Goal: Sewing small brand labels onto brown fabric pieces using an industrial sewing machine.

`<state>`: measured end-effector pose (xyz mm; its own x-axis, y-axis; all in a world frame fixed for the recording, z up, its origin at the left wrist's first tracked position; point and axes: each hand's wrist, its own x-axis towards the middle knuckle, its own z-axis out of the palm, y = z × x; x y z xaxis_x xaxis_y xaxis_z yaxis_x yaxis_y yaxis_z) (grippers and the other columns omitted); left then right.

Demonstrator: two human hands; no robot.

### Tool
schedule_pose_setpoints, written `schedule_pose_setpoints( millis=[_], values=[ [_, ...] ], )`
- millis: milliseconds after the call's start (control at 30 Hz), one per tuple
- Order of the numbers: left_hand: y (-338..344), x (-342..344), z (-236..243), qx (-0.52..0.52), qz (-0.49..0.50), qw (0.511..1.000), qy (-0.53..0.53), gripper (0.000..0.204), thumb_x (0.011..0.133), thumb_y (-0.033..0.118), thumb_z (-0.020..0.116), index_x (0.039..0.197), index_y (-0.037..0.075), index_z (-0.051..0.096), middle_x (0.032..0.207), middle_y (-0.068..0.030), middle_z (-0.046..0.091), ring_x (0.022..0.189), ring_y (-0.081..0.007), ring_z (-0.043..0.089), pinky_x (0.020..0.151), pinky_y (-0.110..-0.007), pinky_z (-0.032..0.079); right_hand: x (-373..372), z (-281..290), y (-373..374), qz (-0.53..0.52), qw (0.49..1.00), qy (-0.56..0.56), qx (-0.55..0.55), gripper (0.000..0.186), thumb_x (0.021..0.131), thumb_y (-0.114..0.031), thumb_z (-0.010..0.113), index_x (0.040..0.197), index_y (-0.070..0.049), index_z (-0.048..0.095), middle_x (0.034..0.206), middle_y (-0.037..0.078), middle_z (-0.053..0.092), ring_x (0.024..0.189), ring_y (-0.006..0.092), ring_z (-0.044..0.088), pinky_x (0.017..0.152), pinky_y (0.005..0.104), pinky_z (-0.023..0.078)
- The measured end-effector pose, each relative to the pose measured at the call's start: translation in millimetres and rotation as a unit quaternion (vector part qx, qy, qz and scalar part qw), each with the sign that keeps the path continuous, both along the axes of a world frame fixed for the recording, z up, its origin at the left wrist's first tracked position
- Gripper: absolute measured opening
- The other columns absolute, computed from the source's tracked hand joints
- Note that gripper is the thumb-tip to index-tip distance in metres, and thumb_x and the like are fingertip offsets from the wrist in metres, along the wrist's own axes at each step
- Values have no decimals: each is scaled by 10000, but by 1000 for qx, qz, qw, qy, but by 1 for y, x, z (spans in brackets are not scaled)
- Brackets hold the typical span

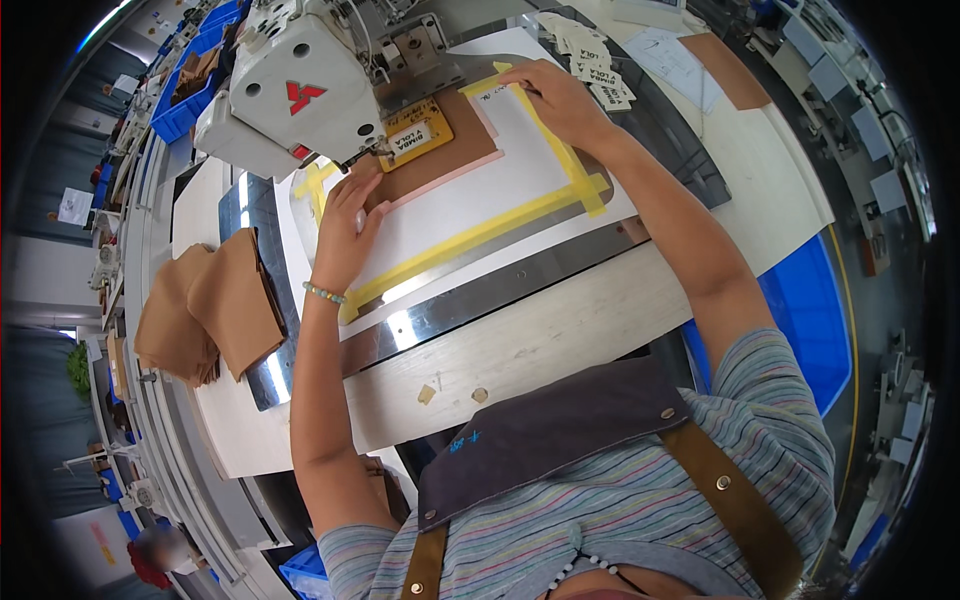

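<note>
A white industrial sewing machine (pixel 290 90) stands over a white board (pixel 440 235) edged with yellow tape. On the board lies a brown panel (pixel 460 165) with pink strips and a yellow plate (pixel 428 122) holding a white label (pixel 408 140). My left hand (pixel 345 225) rests by the panel's left end, just below the needle area, fingers extended. My right hand (pixel 560 105) has its curled fingers on the board's upper right corner, gripping the edge; the fingertips are partly hidden.
Stacked brown pieces (pixel 210 305) lie left. White labels (pixel 595 60), papers (pixel 660 70) and a brown sheet (pixel 725 70) lie at upper right. Blue bins (pixel 185 100) line the upper left; a larger one (pixel 800 320) sits right. A person (pixel 160 550) is at lower left.
</note>
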<state>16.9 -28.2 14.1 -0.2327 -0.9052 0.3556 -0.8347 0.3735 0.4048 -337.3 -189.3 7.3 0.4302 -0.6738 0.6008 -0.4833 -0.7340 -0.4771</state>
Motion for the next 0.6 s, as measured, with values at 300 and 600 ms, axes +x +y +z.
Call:
schedule_pose_setpoints(
  millis=[300,600],
  values=[
    [-17,-16,-16,-60,12,992,-113,518,998,269,700,1451,38,604,1569,-113,540,1498,-395,401,1216,-470,351,-4,-8,-13,13,1000,-12,-16,256,1064,-78,528,1250,-89,703,1221,86,689,1106,274,648,966,363,517],
    [-12,-9,-9,-27,-14,994,-102,463,997,197,682,1435,57,633,1527,-106,594,1470,-402,433,1249,-496,299,0,-11,-12,41,999,4,-13,276,1039,-32,508,1232,-72,701,1203,90,697,1066,270,648,938,355,512]
  ],
)
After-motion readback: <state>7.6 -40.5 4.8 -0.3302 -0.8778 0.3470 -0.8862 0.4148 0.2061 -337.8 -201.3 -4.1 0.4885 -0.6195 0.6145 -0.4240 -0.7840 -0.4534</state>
